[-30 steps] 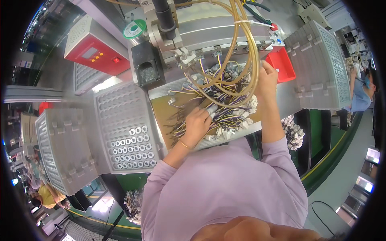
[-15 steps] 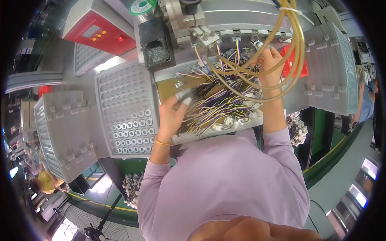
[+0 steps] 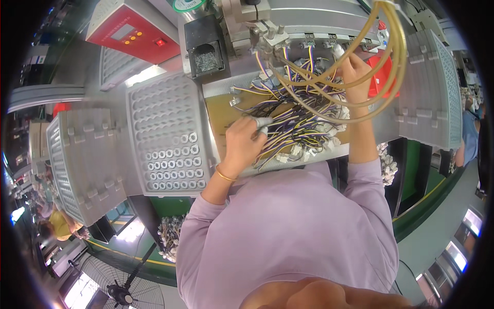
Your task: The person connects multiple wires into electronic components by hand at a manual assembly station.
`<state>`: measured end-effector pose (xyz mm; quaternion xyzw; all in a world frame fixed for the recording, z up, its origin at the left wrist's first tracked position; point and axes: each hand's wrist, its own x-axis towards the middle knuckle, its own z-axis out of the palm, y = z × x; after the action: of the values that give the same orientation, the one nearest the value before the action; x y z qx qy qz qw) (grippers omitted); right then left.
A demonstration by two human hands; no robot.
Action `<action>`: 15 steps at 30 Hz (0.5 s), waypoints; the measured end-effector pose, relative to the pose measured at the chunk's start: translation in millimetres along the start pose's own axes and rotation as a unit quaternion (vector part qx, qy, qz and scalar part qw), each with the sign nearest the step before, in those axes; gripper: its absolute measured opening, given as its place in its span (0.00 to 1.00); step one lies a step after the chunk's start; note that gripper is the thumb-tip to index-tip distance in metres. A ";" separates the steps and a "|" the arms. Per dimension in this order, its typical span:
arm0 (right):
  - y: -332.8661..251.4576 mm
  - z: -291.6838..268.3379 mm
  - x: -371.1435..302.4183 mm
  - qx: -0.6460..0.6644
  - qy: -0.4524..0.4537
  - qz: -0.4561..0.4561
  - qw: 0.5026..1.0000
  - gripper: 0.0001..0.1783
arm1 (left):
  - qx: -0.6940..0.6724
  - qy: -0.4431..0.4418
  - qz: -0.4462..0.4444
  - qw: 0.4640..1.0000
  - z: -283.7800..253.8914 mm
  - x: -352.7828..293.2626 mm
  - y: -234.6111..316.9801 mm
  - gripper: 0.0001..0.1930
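Observation:
A pile of wire harnesses [image 3: 296,121], with purple, yellow and black wires and white connectors, covers a board in front of me. My left hand [image 3: 246,141] is closed at the pile's left side, its covered fingertips pinched on wire ends. My right hand [image 3: 355,77] reaches up to the metal rail [image 3: 355,42] behind the pile, thumb and fingers drawn together beside a small clamp. Whatever its fingertips grip is too small to make out, and tubes partly cover the hand. Several wires hang from clamps along the rail. Pale covers sit on some fingertips.
Left stands a grey tray [image 3: 135,139] with rows of round metal parts [image 3: 176,164]. A black box [image 3: 207,51], a red-fronted control unit [image 3: 135,36] and a solder spool [image 3: 188,5] are behind. Amber tubes [image 3: 399,67] loop before my right hand; a red bin [image 3: 380,77] is beside it.
My left hand has moved right onto the wire ends, and its spread fingers have closed. My right hand stays at the rail, its fingers shifted slightly. The whole view has shifted a little.

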<state>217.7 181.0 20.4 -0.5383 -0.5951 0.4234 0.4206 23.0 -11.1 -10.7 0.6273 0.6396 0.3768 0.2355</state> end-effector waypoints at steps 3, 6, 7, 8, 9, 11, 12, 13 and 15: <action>11.0 -18.3 -23.6 -0.127 0.047 -0.153 0.979 0.11 | -0.183 0.027 -0.128 0.974 -0.9 2.7 5.3 0.11; 0.0 -11.9 -71.7 -0.155 -0.179 -0.120 0.964 0.11 | -0.331 0.045 -0.201 0.921 -12.4 -2.3 15.5 0.10; -11.4 13.2 -81.2 -0.111 -0.197 -0.216 0.950 0.12 | -0.365 0.043 -0.215 0.905 -16.0 0.8 18.4 0.11; -20.9 21.4 -83.8 -0.119 -0.336 -0.126 0.926 0.14 | -0.369 0.040 -0.208 0.905 -20.8 -0.4 20.1 0.11; -31.9 31.6 -88.8 -0.098 -0.351 -0.131 0.922 0.12 | -0.354 0.043 -0.202 0.912 -25.5 -1.4 23.0 0.12; -36.1 38.4 -89.5 -0.079 -0.364 -0.140 0.917 0.11 | -0.380 0.082 -0.166 0.906 -25.8 -2.3 24.3 0.13; -30.4 38.9 -89.8 -0.097 -0.381 -0.151 0.907 0.09 | -0.381 0.081 -0.162 0.907 -25.7 -3.7 22.9 0.13; -26.4 39.9 -89.8 -0.115 -0.399 -0.160 0.896 0.08 | -0.379 0.089 -0.150 0.909 -26.5 -5.1 20.2 0.13; -24.0 43.8 -92.5 -0.074 -0.385 -0.178 0.903 0.08 | -0.375 0.103 -0.140 0.911 -28.2 -7.2 17.8 0.14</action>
<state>175.2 85.1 26.6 -0.2484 -0.8261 0.4704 0.1860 13.1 -24.7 19.0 0.3546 0.5534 0.6147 0.4360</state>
